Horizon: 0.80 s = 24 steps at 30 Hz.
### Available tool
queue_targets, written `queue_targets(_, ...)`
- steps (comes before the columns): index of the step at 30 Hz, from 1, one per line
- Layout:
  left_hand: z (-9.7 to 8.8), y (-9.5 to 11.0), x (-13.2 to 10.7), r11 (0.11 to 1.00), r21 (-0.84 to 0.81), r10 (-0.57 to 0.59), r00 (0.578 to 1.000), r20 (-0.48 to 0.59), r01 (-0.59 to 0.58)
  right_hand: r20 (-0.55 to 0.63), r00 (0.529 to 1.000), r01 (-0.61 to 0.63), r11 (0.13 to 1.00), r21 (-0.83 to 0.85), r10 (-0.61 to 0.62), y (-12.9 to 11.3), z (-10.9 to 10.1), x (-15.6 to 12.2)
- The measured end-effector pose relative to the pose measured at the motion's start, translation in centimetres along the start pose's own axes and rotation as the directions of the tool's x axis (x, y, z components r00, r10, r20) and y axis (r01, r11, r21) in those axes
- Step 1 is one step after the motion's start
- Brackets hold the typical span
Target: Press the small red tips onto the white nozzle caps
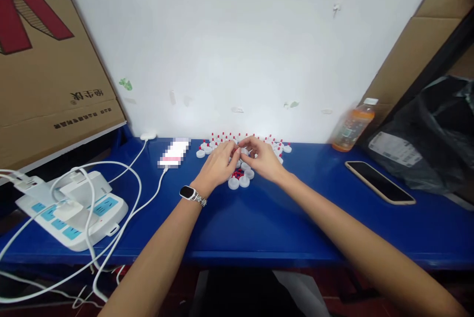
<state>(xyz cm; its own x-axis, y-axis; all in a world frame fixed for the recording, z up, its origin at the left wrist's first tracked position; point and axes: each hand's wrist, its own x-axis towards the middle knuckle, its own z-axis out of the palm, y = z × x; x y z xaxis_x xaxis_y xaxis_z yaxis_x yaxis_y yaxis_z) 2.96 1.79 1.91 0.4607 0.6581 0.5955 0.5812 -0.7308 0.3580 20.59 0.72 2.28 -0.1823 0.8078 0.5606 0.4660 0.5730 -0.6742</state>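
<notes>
My left hand (pixel 221 161) and my right hand (pixel 263 158) meet over a cluster of small plastic caps. Between their fingertips is a translucent white cap (pixel 244 151), partly hidden by the fingers. Both hands are closed, thumbs and fingers pinched together around it. Behind them stand many white caps with red tips (pixel 280 146), close together near the wall. Just below my hands lie several translucent white caps without red tips (pixel 233 183). A little heap of small red tips (pixel 237 174) sits among these.
A white power strip (pixel 107 208) with tangled cables and a plugged-in phone (pixel 173 154), its screen blurred, are on the left. To the right are an orange drink bottle (pixel 353 127), a dark phone (pixel 379 182) and a black plastic bag (pixel 429 129). The blue table (pixel 266 228) meets a white wall.
</notes>
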Motion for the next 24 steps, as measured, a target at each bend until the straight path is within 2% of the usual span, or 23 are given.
queue_targets(3, 1.0, 0.9, 0.1, 0.996, 0.049, 0.073, 0.997, 0.036, -0.075, -0.02, 1.0, 0.003, 1.0, 0.005, -0.003, 0.1, -0.7, -1.3)
queue_targets(6, 2.0, 1.5, 0.5, 0.999, 0.017, 0.042, 0.999, 0.002, -0.042, -0.065, 0.995, 0.07, 0.994, -0.086, -0.076, -0.2, -1.0, -1.8)
queue_targets(9, 2.9, 2.3, 0.9, 0.987, -0.134, -0.1, 0.992, -0.075, 0.09, -0.144, 0.975, 0.139, 0.971, -0.195, -0.168, -0.7, -0.9, -1.8)
queue_targets(12, 2.9, 2.5, 1.2, 0.944, -0.262, -0.234, 0.967, -0.098, 0.202, -0.165, 0.968, 0.145, 0.956, -0.255, -0.191, -0.7, -0.8, -1.7)
queue_targets(16, 1.5, 1.3, 1.1, 0.872, -0.327, -0.437, 0.881, -0.184, 0.364, -0.228, 0.966, 0.036, 0.941, -0.338, -0.119, 0.9, -2.0, -1.7)
queue_targets(17, 1.1, 0.8, 1.0, 0.883, -0.288, -0.426, 0.89, -0.162, 0.37, -0.257, 0.964, -0.019, 0.946, -0.323, -0.068, 1.5, -2.3, -1.7)
queue_targets(18, 0.8, 0.4, 0.8, 0.913, -0.216, -0.375, 0.92, -0.116, 0.345, -0.271, 0.963, -0.077, 0.956, -0.284, -0.003, 2.1, -2.7, -1.7)
queue_targets(20, 0.7, -0.3, 0.4, 0.974, -0.035, -0.222, 0.975, 0.017, 0.223, -0.244, 0.962, -0.17, 0.968, -0.186, 0.122, 3.2, -2.9, -1.7)
queue_targets(22, 1.0, -0.5, 0.0, 0.991, 0.083, -0.117, 0.984, 0.135, 0.106, -0.199, 0.965, -0.202, 0.969, -0.14, 0.172, 3.8, -2.7, -1.7)
queue_targets(24, 1.2, -0.6, -0.2, 0.99, 0.126, -0.085, 0.978, 0.191, 0.061, -0.191, 0.97, -0.183, 0.965, -0.186, 0.147, 4.1, -2.2, -1.5)
